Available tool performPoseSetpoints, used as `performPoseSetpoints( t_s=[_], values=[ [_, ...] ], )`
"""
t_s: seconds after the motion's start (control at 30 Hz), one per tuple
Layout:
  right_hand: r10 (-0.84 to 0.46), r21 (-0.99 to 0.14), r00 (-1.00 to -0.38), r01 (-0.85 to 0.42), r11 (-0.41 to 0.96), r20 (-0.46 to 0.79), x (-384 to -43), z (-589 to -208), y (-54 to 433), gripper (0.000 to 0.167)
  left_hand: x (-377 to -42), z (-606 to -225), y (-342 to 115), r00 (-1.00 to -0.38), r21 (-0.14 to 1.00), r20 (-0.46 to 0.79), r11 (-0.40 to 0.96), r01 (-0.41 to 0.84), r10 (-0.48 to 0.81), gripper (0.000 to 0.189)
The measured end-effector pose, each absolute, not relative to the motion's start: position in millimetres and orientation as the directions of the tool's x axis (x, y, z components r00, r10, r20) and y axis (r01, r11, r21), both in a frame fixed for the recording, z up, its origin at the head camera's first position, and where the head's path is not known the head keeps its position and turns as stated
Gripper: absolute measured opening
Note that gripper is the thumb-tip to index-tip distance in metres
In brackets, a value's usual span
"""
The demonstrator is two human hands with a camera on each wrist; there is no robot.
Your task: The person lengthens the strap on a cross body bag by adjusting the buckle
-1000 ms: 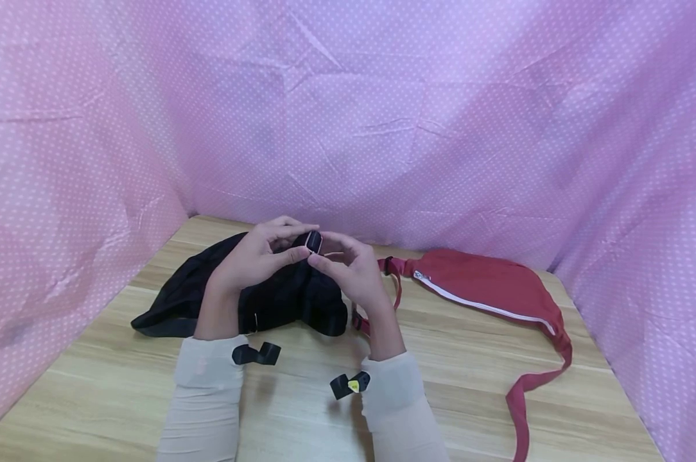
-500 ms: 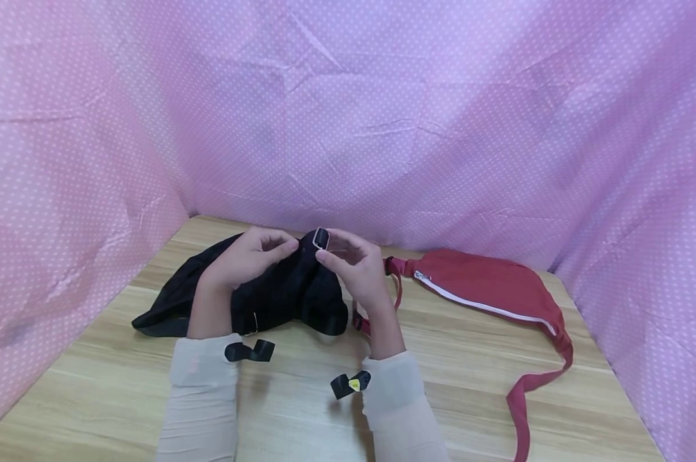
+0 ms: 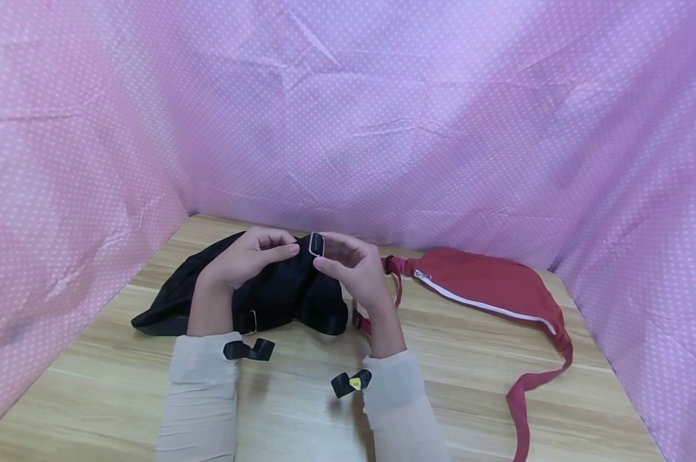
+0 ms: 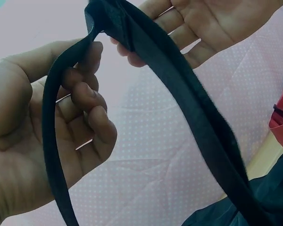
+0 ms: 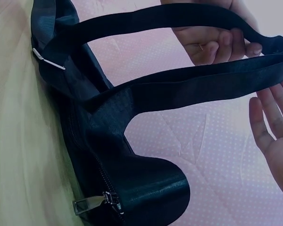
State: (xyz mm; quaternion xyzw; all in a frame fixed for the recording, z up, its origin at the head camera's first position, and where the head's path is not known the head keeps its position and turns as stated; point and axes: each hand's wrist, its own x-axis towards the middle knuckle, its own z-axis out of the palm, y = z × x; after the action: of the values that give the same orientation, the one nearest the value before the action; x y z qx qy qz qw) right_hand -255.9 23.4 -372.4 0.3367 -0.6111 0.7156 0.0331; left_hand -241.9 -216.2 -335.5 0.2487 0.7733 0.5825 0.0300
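A black fabric bag (image 3: 267, 298) lies on the table, its strap (image 4: 193, 108) raised in a loop between both hands. My left hand (image 3: 246, 260) pinches the strap left of a metal slide buckle (image 3: 311, 245), fingers curled in the left wrist view. On the buckle's right side, my right hand (image 3: 356, 264) holds it between thumb and fingers, the other fingers fairly straight. A second metal ring (image 5: 48, 61) joins the strap near the bag's body. A zipper pull (image 5: 89, 204) hangs at one end of the bag in the right wrist view.
To the right lies a red waist bag (image 3: 481, 282) with a white zipper, its red strap (image 3: 517, 404) trailing toward the front edge. Pink dotted cloth (image 3: 382, 128) walls in the wooden table (image 3: 302, 410) at the back and sides.
My left hand has drawn back leftward from the buckle along the strap. The buckle has turned to face the head camera while my right hand stays at it.
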Motion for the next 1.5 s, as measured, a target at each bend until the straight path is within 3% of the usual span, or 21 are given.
performPoseSetpoints(
  t_s=[0.63, 0.87, 1.03, 1.5],
  values=[
    [-0.449, -0.826, -0.694, -0.486, -0.285, 0.563, -257.2, -376.7, 21.4, 0.036, -237.9, -335.3, -214.7, -0.813, 0.911, 0.255, 0.152, 0.383, 0.524, 0.018],
    [-0.335, -0.836, -0.771, -0.456, -0.304, 0.542, -257.1, -378.4, 23.3, 0.036, -242.3, -341.5, -218.7, -0.876, 0.920, 0.158, 0.255, 0.298, 0.455, 0.027],
    [-0.287, -0.825, -0.788, -0.441, -0.353, 0.544, -257.9, -379.0, 24.7, 0.039, -243.0, -345.2, -224.4, -0.894, 0.898, 0.125, 0.335, 0.287, 0.430, 0.020],
    [-0.320, -0.834, -0.781, -0.435, -0.339, 0.537, -257.1, -379.8, 22.1, 0.038, -241.4, -341.8, -213.2, -0.884, 0.915, 0.229, 0.220, 0.339, 0.407, 0.017]
  ],
)
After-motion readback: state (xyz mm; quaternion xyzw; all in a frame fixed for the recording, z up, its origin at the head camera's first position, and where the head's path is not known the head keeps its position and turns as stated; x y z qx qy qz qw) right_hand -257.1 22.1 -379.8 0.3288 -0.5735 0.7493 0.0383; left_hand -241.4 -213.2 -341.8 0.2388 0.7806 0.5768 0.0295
